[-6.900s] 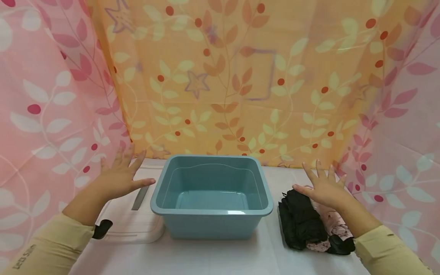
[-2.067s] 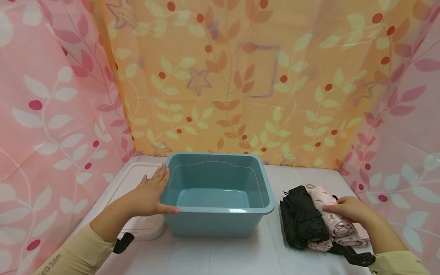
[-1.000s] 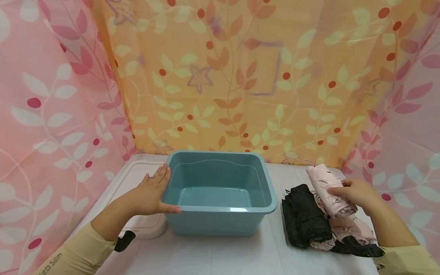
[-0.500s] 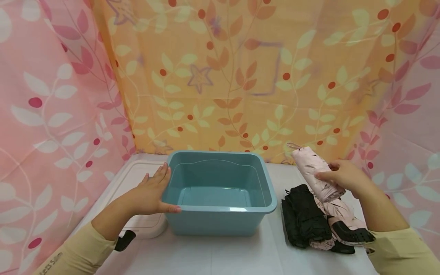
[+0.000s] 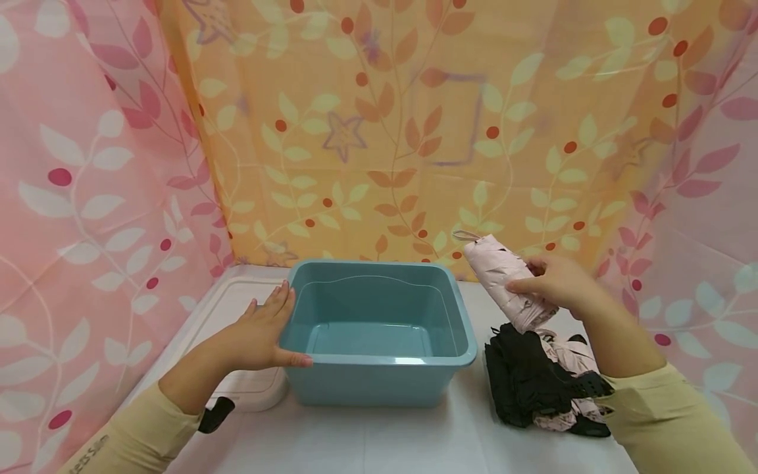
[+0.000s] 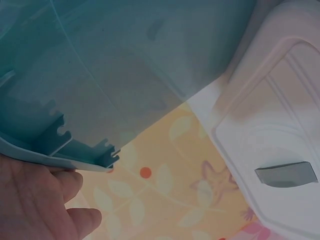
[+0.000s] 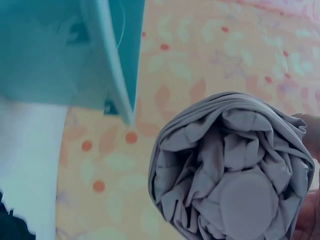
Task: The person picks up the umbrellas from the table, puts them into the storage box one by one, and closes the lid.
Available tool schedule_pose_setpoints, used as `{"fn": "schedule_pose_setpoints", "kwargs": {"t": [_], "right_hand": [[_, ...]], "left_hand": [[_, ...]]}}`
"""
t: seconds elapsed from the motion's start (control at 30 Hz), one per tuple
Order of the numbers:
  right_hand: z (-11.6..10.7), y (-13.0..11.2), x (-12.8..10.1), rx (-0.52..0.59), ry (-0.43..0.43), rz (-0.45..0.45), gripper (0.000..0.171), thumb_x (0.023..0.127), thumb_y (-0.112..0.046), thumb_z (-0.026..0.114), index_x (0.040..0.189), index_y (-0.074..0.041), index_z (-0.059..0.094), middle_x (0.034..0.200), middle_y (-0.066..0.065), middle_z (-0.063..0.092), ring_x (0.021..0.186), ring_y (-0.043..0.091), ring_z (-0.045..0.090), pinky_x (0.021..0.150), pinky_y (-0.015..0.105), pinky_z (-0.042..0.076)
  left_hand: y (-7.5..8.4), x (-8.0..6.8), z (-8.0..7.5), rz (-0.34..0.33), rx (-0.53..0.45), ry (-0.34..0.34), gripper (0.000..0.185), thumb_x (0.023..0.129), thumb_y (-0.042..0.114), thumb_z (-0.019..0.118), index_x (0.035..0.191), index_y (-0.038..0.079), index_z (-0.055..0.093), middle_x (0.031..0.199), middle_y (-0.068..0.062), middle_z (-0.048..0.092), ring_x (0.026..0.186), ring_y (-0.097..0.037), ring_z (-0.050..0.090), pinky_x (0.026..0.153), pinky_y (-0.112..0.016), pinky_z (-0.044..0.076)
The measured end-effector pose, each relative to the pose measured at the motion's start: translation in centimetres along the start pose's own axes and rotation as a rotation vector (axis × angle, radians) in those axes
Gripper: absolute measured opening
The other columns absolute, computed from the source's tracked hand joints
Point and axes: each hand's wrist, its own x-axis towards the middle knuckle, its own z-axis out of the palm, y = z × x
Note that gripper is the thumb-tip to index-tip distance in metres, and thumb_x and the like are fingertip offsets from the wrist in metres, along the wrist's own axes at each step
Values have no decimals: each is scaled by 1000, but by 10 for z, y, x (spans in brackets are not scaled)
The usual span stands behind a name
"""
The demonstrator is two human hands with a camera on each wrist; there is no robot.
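A teal plastic tub [image 5: 379, 368] stands in the middle of the white table, with nothing in it. My left hand [image 5: 260, 332] rests flat against the tub's left wall, thumb along the front rim; the left wrist view shows the tub [image 6: 100, 80] close up with that hand [image 6: 40, 200] under its rim. My right hand [image 5: 553, 283] grips a folded pale pink umbrella [image 5: 503, 280] in the air, just right of the tub's back right corner. The right wrist view looks at the umbrella's rolled end [image 7: 230, 170], with the tub's rim [image 7: 112, 65] beyond.
A heap of folded umbrellas lies on the table to the tub's right: a black one [image 5: 521, 382] and a pink one [image 5: 577, 359]. A white plastic lid [image 5: 237, 388] with a grey latch [image 6: 285, 174] lies left of the tub. Patterned curtains close in the table.
My right hand has lifted the pink umbrella off the heap and carried it up and left toward the tub. The left hand has stayed on the tub's side.
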Motion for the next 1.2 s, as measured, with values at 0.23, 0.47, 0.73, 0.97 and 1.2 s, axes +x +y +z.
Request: {"fn": "schedule_pose_setpoints", "kwargs": {"t": [0.23, 0.47, 0.73, 0.97, 1.2], "right_hand": [[21, -31, 13, -50, -27, -43, 46, 75, -39, 71, 102, -3, 58, 84, 10, 56, 68, 20, 52, 53, 31, 50], [50, -61, 37, -91, -60, -102, 37, 72, -36, 72, 93, -7, 63, 81, 8, 57, 65, 19, 53, 50, 29, 48], [89, -98, 63, -169, -120, -152, 33, 70, -34, 73, 88, -9, 65, 77, 4, 57, 68, 18, 50, 50, 27, 41], [124, -120, 85, -222, -164, -209, 29, 67, -39, 75, 74, -13, 65, 65, -1, 51, 64, 16, 48, 48, 24, 37], [141, -131, 98, -210, -223, -230, 31, 68, -37, 75, 67, -11, 58, 58, -3, 38, 53, 13, 39, 43, 24, 28]], "left_hand": [[-4, 2, 4, -7, 8, 2, 128, 62, 78, 56, 144, -4, 4, 152, -18, -3, 139, -34, -3, 104, -63, 1], [-7, 3, 5, -8, 22, -3, 129, 61, 81, 53, 144, -4, 4, 152, -18, -4, 139, -34, -3, 104, -63, 2], [-5, 1, 4, -9, 14, -12, 128, 61, 81, 52, 144, -4, 4, 152, -18, -5, 139, -34, -3, 104, -62, 3], [-5, 4, 3, -14, 34, -13, 130, 59, 84, 51, 145, -3, 3, 151, -19, -7, 138, -35, -3, 104, -62, 3], [-5, 4, 4, -10, 44, -17, 130, 60, 84, 50, 145, -1, 1, 151, -18, -8, 139, -34, -5, 105, -61, 3]]}}
